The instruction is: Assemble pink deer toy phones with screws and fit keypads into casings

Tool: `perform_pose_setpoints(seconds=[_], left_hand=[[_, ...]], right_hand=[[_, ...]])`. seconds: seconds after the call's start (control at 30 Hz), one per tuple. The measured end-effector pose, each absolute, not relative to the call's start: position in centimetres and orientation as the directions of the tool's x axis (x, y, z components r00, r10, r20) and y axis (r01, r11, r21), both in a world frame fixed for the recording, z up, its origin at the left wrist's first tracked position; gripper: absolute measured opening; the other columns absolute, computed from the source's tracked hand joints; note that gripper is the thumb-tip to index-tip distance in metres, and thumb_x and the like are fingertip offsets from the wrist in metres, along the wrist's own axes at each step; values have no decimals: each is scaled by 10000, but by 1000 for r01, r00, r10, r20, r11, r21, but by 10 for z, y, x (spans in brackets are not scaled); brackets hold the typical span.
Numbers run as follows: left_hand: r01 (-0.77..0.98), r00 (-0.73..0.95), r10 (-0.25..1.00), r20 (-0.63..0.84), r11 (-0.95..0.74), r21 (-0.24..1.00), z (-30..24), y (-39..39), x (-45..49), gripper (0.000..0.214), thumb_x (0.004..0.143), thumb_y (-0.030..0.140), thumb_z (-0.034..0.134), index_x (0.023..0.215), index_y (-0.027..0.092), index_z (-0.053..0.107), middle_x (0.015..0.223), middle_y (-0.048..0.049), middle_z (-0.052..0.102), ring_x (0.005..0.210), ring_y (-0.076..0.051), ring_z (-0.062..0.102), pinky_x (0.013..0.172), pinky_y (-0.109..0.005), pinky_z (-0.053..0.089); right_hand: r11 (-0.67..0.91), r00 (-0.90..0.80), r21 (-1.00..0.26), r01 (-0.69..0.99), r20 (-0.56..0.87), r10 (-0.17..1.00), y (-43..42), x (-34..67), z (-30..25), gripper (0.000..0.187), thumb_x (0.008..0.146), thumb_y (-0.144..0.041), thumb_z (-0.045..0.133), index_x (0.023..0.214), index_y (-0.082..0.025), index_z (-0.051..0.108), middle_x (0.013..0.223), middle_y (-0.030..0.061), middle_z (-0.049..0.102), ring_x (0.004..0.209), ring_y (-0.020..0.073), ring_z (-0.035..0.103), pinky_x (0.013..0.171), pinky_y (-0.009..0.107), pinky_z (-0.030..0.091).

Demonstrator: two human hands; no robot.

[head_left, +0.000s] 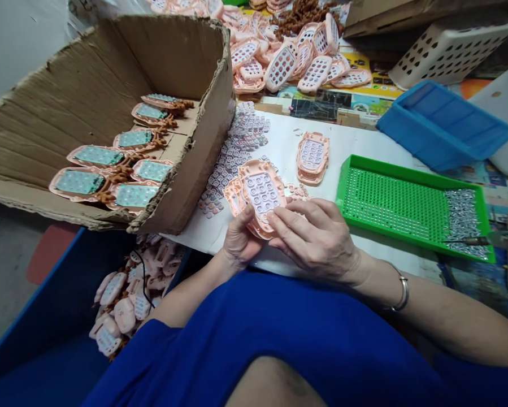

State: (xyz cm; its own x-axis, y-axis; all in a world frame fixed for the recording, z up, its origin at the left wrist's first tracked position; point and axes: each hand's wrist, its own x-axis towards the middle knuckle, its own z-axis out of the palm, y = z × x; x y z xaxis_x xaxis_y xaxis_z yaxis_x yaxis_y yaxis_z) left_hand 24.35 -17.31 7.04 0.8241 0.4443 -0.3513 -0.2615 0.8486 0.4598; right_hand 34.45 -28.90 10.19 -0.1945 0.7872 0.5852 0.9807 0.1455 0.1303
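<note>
My left hand (242, 240) is closed on the lower left edge of a pink plastic toy phone shell (260, 192), its thumb on the rim. A pale keypad sheet with several buttons lies inside this shell. From the right, my right hand (315, 234) presses its fingertips on the shell's lower right part; whether a small piece is under them is hidden. Another pink shell (233, 195) shows behind the held one at its left. Farther back on the white table top lies a pink shell with a keypad (312, 152). Loose keypad sheets (232, 158) spread to the left.
A cardboard box (186, 164) at left holds shells with green boards. The green tray (389, 198) at right has small screws, with a screwdriver-like tip (469, 241) over them. Pink shells (296, 56) pile up behind, near a blue bin (444, 124). A blue container (37, 299) stands lower left.
</note>
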Motion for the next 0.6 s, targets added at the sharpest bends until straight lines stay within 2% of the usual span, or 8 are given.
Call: perform_pose_setpoints(seconds=[0.13,0.23,0.3,0.33,0.4,0.5,0.6], left_hand=[[-257,836,442,-325,839,480,71,-172,242,826,610,396,844,1356,213,542,1366,-96,637,1453,-379,378,1182,-507,378],[-263,842,445,-305,832,488,73,-172,242,906,539,424,894,1352,220,552,1376,-96,631,1453,-392,373,1173,-515,390],[-255,847,433,-309,840,480,73,-172,243,909,532,428,900,1347,219,558,1374,-98,634,1456,-385,371,1170,-504,398],[-249,849,426,-314,845,474,73,-172,243,897,538,423,898,1343,214,562,1368,-101,639,1459,-377,369,1169,-493,402],[-243,847,417,-329,855,458,71,-172,245,881,538,414,902,1328,207,572,1357,-104,647,1461,-362,371,1170,-470,404],[-239,831,414,-371,869,433,69,-171,246,882,504,409,928,1294,215,589,1346,-104,658,1431,-361,421,1166,-473,406],[-236,826,411,-386,874,425,67,-170,246,858,518,399,926,1282,205,586,1318,-118,674,1378,-375,488,1133,-505,437]], right_hand=[[128,-184,133,983,634,752,-290,343,96,116,952,-234,640,1024,-237,731,1036,54,763,945,220,635,838,417,462],[212,-141,-28,977,657,741,-288,349,98,116,959,-204,622,1011,-225,723,977,45,767,884,196,631,789,375,498],[253,-99,-161,954,629,771,-285,353,102,144,973,-157,573,973,-196,712,920,37,763,848,179,623,755,337,517],[266,-96,-189,945,618,780,-284,354,104,164,977,-138,552,940,-184,705,888,32,756,825,173,617,740,323,522],[269,-123,-149,952,618,776,-282,355,108,201,984,-139,529,872,-175,692,830,26,737,790,171,604,715,312,520],[247,-182,-5,969,662,727,-283,361,113,239,991,-177,518,817,-186,683,782,32,711,781,173,586,699,298,514],[153,-172,86,984,656,735,-282,383,116,225,978,-192,543,798,-184,677,792,58,711,773,181,573,690,301,503]])
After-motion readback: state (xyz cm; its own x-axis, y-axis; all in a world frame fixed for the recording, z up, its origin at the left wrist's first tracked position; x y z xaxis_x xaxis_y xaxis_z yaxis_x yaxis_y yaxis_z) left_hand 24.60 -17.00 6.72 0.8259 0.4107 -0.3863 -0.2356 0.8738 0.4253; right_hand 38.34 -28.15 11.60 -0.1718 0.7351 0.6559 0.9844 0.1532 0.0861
